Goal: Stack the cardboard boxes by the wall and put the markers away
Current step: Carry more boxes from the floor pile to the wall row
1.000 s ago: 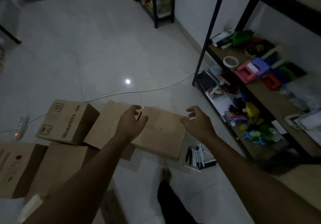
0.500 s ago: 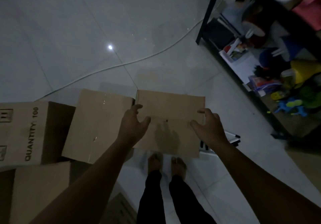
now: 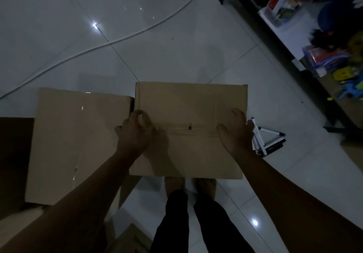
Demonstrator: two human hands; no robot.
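Cardboard box (image 3: pixel 188 115) sits flat on the tiled floor (image 3: pixel 59 27), directly ahead of the person's 2 bare feet (image 3: pixel 174 186); its near edge covers the toes. A taped seam runs across the top face.

Left hand (image 3: pixel 133 135): at the box's left edge, fingers curled over that edge, thumb on the top face. Right hand (image 3: pixel 235 133): at the right edge, palm on the top face, fingers spread and reaching over the side. Both hands are pressed against opposite sides of the box; whether it is lifted off the floor cannot be told.

Second box (image 3: pixel 78 144): flat, touching the first along its left edge. A darker box (image 3: pixel 13 154) lies further left, at the frame edge. A corner of another box (image 3: pixel 131 239) shows at the bottom, beside the person's dark trouser leg (image 3: pixel 172 223).

Markers (image 3: pixel 263 137): loose pile on the floor just right of the first box, partly behind the right hand. White barrels, dark caps; count not readable.

White cable (image 3: pixel 117 38) crosses the floor beyond the boxes. Dark shelf unit (image 3: pixel 284 50) stands at the right, its bottom shelf crowded with coloured items too dim to identify.
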